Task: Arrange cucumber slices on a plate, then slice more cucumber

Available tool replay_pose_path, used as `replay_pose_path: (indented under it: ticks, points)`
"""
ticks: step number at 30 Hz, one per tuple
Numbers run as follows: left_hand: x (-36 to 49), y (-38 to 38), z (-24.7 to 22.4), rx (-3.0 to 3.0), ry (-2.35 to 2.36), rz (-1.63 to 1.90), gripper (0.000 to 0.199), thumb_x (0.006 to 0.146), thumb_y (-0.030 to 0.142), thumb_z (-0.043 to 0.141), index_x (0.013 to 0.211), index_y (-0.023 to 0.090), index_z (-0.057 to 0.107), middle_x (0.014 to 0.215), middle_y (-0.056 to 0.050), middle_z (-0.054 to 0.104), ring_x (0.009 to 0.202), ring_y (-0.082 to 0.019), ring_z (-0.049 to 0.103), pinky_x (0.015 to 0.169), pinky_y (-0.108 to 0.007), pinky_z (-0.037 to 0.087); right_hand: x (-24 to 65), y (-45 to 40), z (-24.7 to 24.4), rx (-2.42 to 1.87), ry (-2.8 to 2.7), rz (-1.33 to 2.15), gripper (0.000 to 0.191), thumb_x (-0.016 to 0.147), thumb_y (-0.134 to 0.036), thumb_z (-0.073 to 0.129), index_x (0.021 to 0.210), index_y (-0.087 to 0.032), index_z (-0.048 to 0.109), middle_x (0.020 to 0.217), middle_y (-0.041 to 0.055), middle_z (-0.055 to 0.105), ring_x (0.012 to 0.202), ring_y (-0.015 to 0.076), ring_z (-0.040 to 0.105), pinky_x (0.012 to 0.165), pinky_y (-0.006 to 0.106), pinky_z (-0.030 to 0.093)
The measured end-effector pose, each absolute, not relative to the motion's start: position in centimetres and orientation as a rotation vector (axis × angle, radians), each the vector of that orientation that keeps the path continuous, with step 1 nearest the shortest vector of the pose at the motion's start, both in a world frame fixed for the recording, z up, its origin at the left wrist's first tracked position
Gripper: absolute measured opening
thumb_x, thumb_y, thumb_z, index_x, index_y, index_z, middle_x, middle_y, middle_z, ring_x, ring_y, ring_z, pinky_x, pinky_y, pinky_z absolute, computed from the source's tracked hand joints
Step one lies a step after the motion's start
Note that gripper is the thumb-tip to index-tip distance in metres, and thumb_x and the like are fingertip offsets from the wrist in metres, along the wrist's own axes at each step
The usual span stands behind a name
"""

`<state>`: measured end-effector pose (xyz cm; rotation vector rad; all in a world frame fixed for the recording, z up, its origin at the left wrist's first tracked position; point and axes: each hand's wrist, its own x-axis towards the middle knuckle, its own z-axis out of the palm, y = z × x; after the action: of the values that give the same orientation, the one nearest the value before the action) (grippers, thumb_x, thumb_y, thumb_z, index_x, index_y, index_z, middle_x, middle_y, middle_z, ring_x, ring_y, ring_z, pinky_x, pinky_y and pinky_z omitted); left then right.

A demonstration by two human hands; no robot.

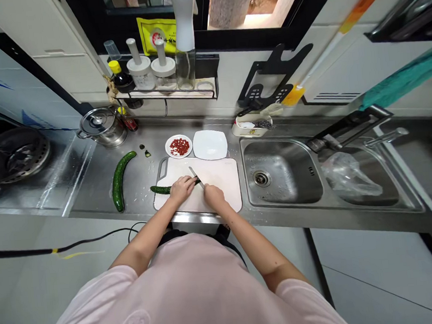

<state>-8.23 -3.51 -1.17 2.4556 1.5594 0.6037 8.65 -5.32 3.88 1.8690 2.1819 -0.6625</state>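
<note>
A green cucumber (161, 189) lies across the white cutting board (221, 181). My left hand (181, 189) presses down on it, fingers closed round its right part. In my right hand (214, 197) is a knife (193, 172), its handle hidden by my fist. The blade crosses the cucumber's right end, just beside my left fingertips. To the left on the steel counter rests a second, whole cucumber (121, 180). Small dark green end pieces (147, 153) lie near its tip. Behind the board stand a plate of chopped red bits (179, 146) and a white square plate (210, 145).
A double sink (283, 174) is to the right, with a plastic bag (349, 174) in its far basin. At the back left stands a lidded pot (103, 126); a wok (9, 155) sits farther left. A spice rack (168, 93) hangs on the wall above the counter.
</note>
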Motion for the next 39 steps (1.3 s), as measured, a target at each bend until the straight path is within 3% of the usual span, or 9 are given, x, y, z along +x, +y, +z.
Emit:
replay_pose_path:
  ticks: [39]
  points:
    - [-8.3, -3.5, -1.1, 2.455, 1.549, 0.606, 0.03, 0.092, 0.03, 0.045, 0.118, 0.029, 0.06, 0.1, -0.004, 0.062, 0.092, -0.015, 0.055, 0.081, -0.026, 0.045, 11.0, -9.1, 4.6, 1.828, 2.077, -0.694, 0.022, 0.09, -0.013, 0.036, 0.105, -0.013, 0.053, 0.094, 0.0144, 0.065, 0.09, 0.0234, 0.063, 0.073, 0.03, 0.044]
